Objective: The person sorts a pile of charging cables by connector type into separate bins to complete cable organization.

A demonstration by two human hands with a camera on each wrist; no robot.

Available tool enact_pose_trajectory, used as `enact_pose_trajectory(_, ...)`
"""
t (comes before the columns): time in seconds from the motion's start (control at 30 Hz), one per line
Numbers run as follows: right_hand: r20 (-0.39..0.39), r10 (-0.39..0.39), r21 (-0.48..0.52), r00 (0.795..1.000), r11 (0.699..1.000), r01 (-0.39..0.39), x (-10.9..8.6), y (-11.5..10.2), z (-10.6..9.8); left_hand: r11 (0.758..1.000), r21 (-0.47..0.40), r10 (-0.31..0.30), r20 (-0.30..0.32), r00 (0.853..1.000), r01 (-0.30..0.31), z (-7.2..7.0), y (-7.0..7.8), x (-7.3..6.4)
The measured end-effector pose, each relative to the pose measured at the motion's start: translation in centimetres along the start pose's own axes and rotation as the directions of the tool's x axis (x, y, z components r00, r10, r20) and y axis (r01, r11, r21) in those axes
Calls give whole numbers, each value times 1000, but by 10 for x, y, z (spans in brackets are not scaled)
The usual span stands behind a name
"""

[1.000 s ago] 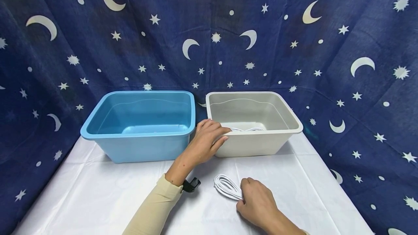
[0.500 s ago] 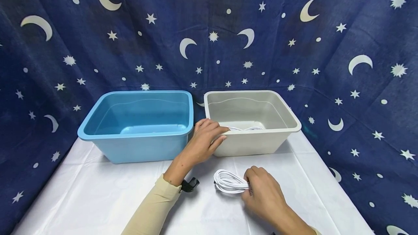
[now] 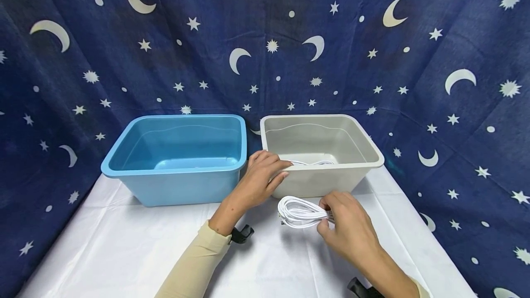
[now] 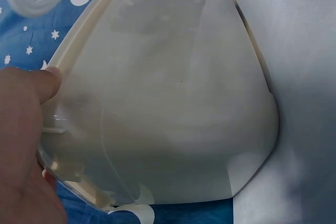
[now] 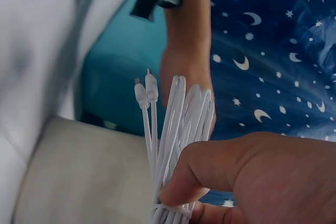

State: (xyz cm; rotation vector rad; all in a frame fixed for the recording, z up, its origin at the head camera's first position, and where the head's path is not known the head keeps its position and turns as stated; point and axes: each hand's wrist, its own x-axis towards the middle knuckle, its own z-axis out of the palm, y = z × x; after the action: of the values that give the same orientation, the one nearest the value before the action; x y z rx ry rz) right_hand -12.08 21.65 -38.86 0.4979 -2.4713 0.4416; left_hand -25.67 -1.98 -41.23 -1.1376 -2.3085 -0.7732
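Observation:
My right hand (image 3: 351, 224) pinches a coiled white USB cable (image 3: 299, 213) between thumb and fingers, in front of the grey bin and raised off the table. In the right wrist view a tie binds the coil by the thumb, and two plug ends (image 5: 146, 90) stick out beside the loops. My left hand (image 3: 262, 177) grips the front left rim of the light grey bin (image 3: 323, 183), with its thumb on the outside and fingers over the edge. Inside that bin, part of a white cable (image 3: 316, 163) shows on the floor; the front wall hides the rest.
A blue bin (image 3: 178, 188) stands to the left of the grey one, its visible floor bare. Both bins rest on a table with a white cloth (image 3: 141, 247). A dark blue curtain (image 3: 265, 26) with moons and stars hangs close behind them.
My right hand has lifted the coiled cable off the tablecloth and carried it forward, nearer the grey bin's front wall. My left hand has stayed on the rim.

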Motion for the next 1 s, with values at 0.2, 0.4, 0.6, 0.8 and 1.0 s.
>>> enact_pose_trajectory(0.2, -44, -12, 8, 999, 1000, 12, 17, 4, -17, 1000, 5, 5, 2, 1000, -5, 0, 0, 0)
enact_pose_trajectory(0.4, -72, -8, 10, 997, 1000, 8, 32, 10, -29, 1000, 9, 4, 1, 1000, -4, 0, -1, 0)
enact_pose_trajectory(0.6, -97, -45, 26, 994, 999, 48, 46, 18, -33, 1000, 11, -2, 11, 1000, 2, 1, -1, 0)
enact_pose_trajectory(0.8, -113, -57, 56, 992, 996, 64, 58, 22, -32, 1000, 2, -8, 11, 1000, 8, -1, 0, 0)
enact_pose_trajectory(1.0, -134, -47, 65, 990, 996, 56, 74, 28, -32, 1000, 0, -12, 11, 1000, 12, 0, 0, 0)
